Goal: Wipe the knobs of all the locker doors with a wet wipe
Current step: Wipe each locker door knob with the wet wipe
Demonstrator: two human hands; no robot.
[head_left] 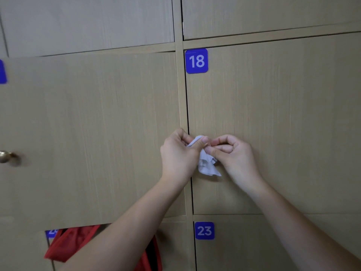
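A crumpled white wet wipe (207, 165) hangs between both my hands in front of locker door 18 (273, 124), near its left edge. My left hand (178, 155) grips the wipe's upper part with thumb and curled fingers. My right hand (232, 153) pinches the wipe from the right with its fingertips. A brass knob (5, 156) sticks out of the left locker door (88, 133), which stands swung open toward me. No knob of door 18 shows; my hands may hide it.
Wood-grain locker doors fill the view, with blue number plates 18 (196, 61) and 23 (204, 230). A red bag or cloth (70, 243) hangs below the open left door, by my left forearm.
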